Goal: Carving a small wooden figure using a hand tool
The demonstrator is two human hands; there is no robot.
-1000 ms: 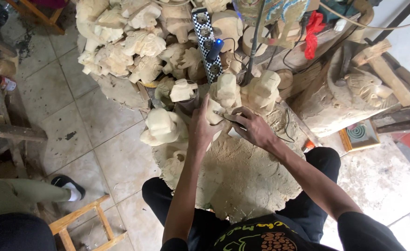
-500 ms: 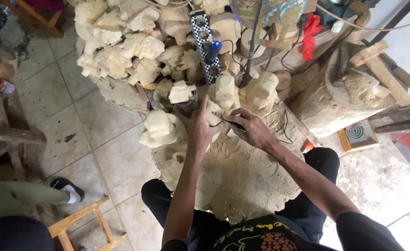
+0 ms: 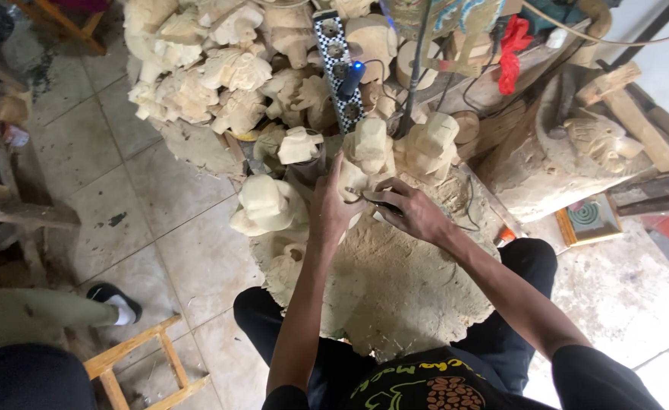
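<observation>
Gripping a small pale carving (image 3: 352,178) together, the left hand (image 3: 333,203) risks a nick should the thin tool (image 3: 363,199) in the right hand (image 3: 410,212) slip.

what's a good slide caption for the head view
Both hands, left and right, work a small pale wooden carving on a dusty block.

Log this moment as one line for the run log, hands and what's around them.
left hand: steadies small pale carving | right hand: grips thin tool at carving | beneath: dusty block | behind: carvings pile
</observation>
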